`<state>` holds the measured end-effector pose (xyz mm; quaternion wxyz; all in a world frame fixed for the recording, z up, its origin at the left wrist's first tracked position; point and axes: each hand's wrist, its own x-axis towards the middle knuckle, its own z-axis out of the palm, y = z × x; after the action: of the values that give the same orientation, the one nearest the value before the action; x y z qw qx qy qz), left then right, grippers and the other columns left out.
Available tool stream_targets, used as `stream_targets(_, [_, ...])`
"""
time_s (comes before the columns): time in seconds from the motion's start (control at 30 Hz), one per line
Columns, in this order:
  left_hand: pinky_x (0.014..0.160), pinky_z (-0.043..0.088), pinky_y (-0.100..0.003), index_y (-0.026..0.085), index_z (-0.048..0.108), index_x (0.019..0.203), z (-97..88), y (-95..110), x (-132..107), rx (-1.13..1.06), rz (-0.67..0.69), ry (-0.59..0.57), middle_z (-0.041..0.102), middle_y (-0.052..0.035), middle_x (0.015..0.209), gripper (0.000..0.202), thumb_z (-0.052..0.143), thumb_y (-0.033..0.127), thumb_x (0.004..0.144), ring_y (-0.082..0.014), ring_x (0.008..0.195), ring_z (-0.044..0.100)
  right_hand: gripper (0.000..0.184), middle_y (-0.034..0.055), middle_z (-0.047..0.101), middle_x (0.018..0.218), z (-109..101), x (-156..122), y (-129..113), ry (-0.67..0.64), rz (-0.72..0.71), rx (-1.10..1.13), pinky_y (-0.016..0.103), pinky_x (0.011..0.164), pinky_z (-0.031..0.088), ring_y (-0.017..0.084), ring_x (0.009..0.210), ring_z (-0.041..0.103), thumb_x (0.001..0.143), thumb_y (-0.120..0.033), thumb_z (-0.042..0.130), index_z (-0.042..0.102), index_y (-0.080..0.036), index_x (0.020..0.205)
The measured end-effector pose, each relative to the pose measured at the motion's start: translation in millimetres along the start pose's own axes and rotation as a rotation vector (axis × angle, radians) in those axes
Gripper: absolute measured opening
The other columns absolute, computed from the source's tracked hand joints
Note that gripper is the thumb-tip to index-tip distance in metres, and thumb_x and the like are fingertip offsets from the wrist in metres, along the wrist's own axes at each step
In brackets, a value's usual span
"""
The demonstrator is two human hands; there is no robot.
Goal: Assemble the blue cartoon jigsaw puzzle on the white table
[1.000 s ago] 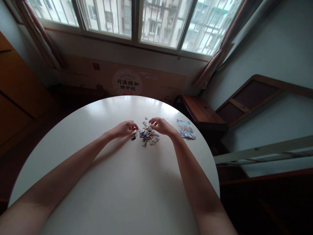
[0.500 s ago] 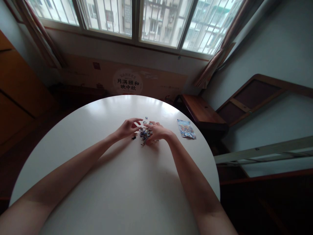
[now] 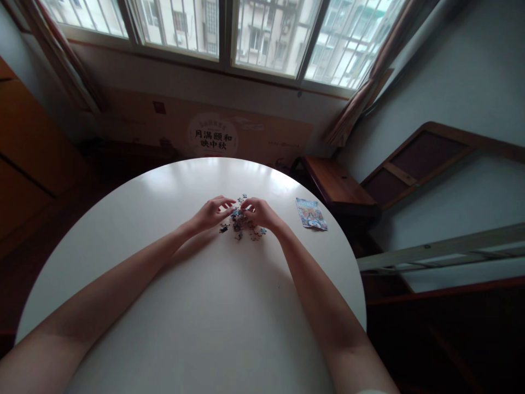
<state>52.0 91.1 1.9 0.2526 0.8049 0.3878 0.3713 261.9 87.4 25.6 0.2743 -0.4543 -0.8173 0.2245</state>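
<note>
A small heap of coloured jigsaw pieces (image 3: 241, 229) lies on the round white table (image 3: 197, 306), past its middle. My left hand (image 3: 211, 212) and my right hand (image 3: 258, 212) meet above the heap, fingertips almost touching. Both hands have their fingers curled into a pinch. Each seems to grip a small puzzle piece between the fingertips, though the pieces are too small to make out clearly. One dark piece (image 3: 223, 229) lies apart, just left of the heap.
A printed puzzle picture sheet (image 3: 310, 213) lies near the table's right edge. Beyond it stands a dark wooden bench (image 3: 338, 189). A cardboard box with printed characters (image 3: 213, 137) sits under the window. Wooden boards lean against the right wall.
My hands were apart on either side of the heap. They have come together above it, and the fingers have closed into pinches.
</note>
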Motion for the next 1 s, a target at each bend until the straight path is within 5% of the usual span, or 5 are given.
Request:
stream_targets(0.13, [0.064,0.052,-0.027,0.015,0.066,0.108,3.3,-4,-4,-0.002,-0.023,0.027,0.064,-0.0066,0.091,0.036,0.052,0.041,0.088,-0.0144,0.072,0.062,0.017,0.0055,0.071,0.091,-15,1,-2,-0.018,0.079,0.116,0.028,0.073,0.05,0.014,0.077,0.064,0.084,-0.021,0.059,0.07,-0.015,0.095])
stream_targets(0.27, [0.066,0.051,-0.029,0.016,0.067,0.11,3.5,-6,-7,0.047,-0.028,0.042,0.064,-0.0062,0.091,0.036,0.05,0.04,0.089,-0.0139,0.069,0.06,0.032,0.0082,0.066,0.113,-39,-5,-8,-0.253,0.146,0.025,0.028,0.076,0.051,0.019,0.095,0.063,0.077,-0.022,0.069,0.067,-0.018,0.109])
stream_targets(0.53, [0.108,0.033,-0.045,0.022,0.046,0.139,-4.5,5,-9,0.201,0.118,-0.238,0.051,-0.0128,0.139,0.081,0.07,0.06,0.071,-0.0309,0.128,0.046,0.093,0.0093,0.047,0.124,-55,-18,-10,-0.481,0.35,-0.301,0.029,0.082,0.051,0.018,0.088,0.061,0.051,-0.03,0.089,0.049,-0.027,0.135])
stream_targets(0.7, [0.113,0.027,-0.046,0.024,0.033,0.147,-1.9,11,-15,0.281,0.214,-0.335,0.037,-0.0132,0.151,0.094,0.072,0.058,0.069,-0.0331,0.137,0.035,0.058,0.0064,0.057,0.11,-36,-12,-4,-0.426,0.196,-0.27,0.025,0.077,0.049,0.015,0.083,0.06,0.064,-0.026,0.081,0.062,-0.024,0.118])
stream_targets(1.0, [0.094,0.049,-0.034,0.021,0.047,0.136,6.6,12,-13,0.171,0.282,-0.217,0.061,-0.0114,0.124,0.05,0.056,0.037,0.09,-0.0228,0.11,0.06,0.017,0.0027,0.067,0.079,-16,-6,-8,-0.231,0.093,-0.116,0.02,0.061,0.04,0.011,0.068,0.057,0.078,-0.01,0.059,0.069,-0.014,0.091])
